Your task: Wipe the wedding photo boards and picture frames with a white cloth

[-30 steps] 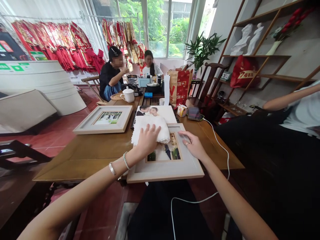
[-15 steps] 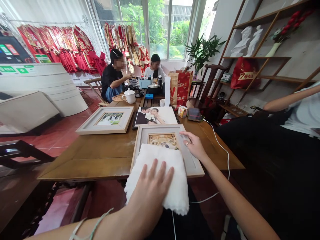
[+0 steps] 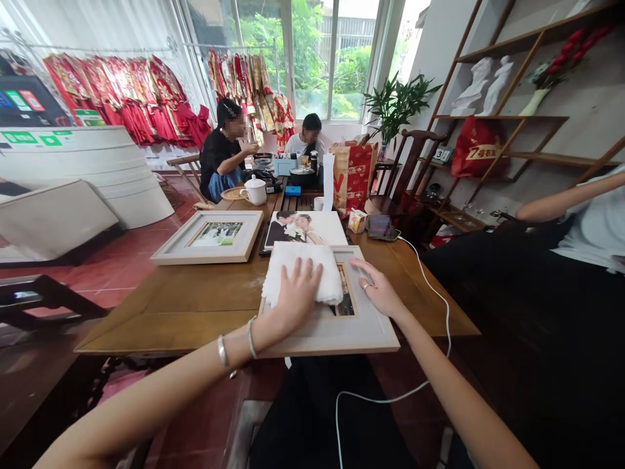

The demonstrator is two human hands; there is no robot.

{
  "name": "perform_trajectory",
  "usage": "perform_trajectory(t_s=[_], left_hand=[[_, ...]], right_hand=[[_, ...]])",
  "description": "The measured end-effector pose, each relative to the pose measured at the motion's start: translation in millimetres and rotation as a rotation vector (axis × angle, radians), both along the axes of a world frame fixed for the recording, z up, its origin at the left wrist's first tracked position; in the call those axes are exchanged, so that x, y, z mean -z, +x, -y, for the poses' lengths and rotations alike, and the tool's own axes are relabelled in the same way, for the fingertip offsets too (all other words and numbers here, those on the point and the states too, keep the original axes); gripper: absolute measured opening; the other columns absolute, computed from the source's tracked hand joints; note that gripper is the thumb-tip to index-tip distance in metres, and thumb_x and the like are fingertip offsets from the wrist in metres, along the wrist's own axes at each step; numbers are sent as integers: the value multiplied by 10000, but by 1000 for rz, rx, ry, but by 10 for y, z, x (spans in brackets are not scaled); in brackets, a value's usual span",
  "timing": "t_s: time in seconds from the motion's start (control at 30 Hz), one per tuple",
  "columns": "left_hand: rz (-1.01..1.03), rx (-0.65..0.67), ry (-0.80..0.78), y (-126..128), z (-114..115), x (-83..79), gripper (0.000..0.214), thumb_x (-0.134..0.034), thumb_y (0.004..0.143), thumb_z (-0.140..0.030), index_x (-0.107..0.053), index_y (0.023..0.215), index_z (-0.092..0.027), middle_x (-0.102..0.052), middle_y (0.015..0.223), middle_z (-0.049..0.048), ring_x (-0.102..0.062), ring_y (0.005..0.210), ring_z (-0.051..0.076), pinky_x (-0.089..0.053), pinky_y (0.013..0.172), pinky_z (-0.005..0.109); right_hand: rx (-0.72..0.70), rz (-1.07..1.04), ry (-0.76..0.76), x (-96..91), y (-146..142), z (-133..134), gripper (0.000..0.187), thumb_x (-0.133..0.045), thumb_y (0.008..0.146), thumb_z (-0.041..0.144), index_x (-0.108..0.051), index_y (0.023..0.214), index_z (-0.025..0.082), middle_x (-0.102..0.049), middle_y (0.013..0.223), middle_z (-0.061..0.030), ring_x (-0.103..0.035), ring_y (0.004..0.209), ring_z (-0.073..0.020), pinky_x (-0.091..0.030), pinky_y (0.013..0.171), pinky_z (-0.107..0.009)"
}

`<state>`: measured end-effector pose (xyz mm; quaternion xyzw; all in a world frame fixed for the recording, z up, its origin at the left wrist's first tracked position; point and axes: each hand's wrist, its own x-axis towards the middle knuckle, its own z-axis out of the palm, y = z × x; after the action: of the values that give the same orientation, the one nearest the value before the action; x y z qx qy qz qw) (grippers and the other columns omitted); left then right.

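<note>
The near rail of a pale-wood rectangular picture frame with a light grey mount (image 3: 371, 329) reaches the front edge of a glossy brown wooden table (image 3: 190, 309), seeming to jut slightly over the sitter's black-clad lap (image 3: 336, 410). The frame lies flat straight ahead of the person; its longer side appears to run left to right, though the slanting view leaves me unsure.

The 2 hands are apart. The left hand (image 3: 299, 293) is spread palm down on a folded, fluffy white cloth (image 3: 331, 277) over the frame's far-left part. The right hand (image 3: 383, 293) rests by the right rail; I can't tell whether its fingers clasp the wood.

I'd say the cloth's place counts most: mount shows towards the sitter and to the right, while a white rectangular panel printed with a couple (image 3: 332, 227) lies just beyond the far edge, leaving little room forward. Leftward, brown tabletop stretches below another pale-wood frame holding a small outdoor photo (image 3: 209, 238). Rightward, a thin white cable (image 3: 442, 296) trails from a dark phone (image 3: 381, 227).

Farther off stand a lidded white mug (image 3: 255, 193) and a red-and-brown paper bag (image 3: 354, 179), with 2 people (image 3: 219, 153) seated beyond.
</note>
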<state>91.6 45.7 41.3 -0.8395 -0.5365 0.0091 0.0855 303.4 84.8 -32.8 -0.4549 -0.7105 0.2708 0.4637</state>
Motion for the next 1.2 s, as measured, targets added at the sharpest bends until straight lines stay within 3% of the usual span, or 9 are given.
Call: perform_trajectory(t_s=[0.2,0.33,0.47,0.63,0.77,0.87,0.97,1.1,1.2], left_hand=[[105,80,17,192,-321,-26,655,-475,772,-22,-318,1397,-139,-369,1441,175,-324,1327,356,-361,989,556],[96,248,52,260,-437,-8,640,-448,769,15,-353,1379,-153,-413,1409,153,-351,1325,296,-354,1022,449],[62,440,17,163,-475,15,633,-456,760,29,-403,1360,-164,-432,1400,136,-340,1339,287,-330,1046,431],[87,608,-139,-54,-191,-57,638,-535,756,-19,-424,1357,-199,-422,1429,115,-323,1357,259,-311,1072,418],[91,711,-278,-156,213,-225,649,-583,758,-64,-417,1364,-228,-444,1418,98,-344,1348,257,-333,1070,407],[57,682,-230,-148,408,-289,585,-524,797,-29,-434,1339,-232,-476,1391,91,-393,1318,256,-391,1027,398],[0,513,-100,-111,371,-237,510,-488,825,-28,-446,1309,-185,-500,1353,129,-429,1283,295,-433,973,440],[-12,303,65,-100,-29,-96,520,-427,825,13,-422,1313,-167,-483,1360,133,-412,1291,292,-424,970,441],[33,305,146,-78,-434,-43,529,-429,828,9,-393,1333,-143,-464,1376,134,-402,1294,283,-407,975,423]], right_hand=[[-5,-23,28,2,5,-1,575,-457,739,84,-517,1285,255,-492,1389,-43,-408,1320,-201,-245,1144,-427],[27,-9,29,-4,8,7,576,-465,742,93,-490,1301,233,-493,1379,-69,-415,1313,-210,-262,1136,-423],[44,-10,18,-3,9,20,591,-465,760,108,-442,1335,241,-449,1420,-65,-380,1337,-209,-241,1144,-430],[2,-68,-16,10,15,20,645,-457,751,96,-388,1372,257,-421,1447,-58,-378,1341,-200,-239,1145,-434],[-5,-47,-17,-8,19,18,558,-474,746,100,-500,1283,251,-506,1375,-63,-436,1298,-215,-286,1117,-447],[8,-3,14,-31,12,19,421,-491,759,121,-611,1146,239,-569,1300,-66,-482,1255,-221,-308,1103,-443],[24,25,2,-46,3,24,353,-482,769,122,-665,1053,226,-602,1257,-79,-482,1259,-226,-318,1095,-446],[34,54,-7,-49,0,28,311,-481,769,112,-701,956,229,-632,1209,-82,-483,1263,-228,-334,1082,-448],[40,53,-9,-47,8,26,305,-485,761,111,-702,942,224,-620,1223,-86,-504,1241,-232,-347,1072,-443]])
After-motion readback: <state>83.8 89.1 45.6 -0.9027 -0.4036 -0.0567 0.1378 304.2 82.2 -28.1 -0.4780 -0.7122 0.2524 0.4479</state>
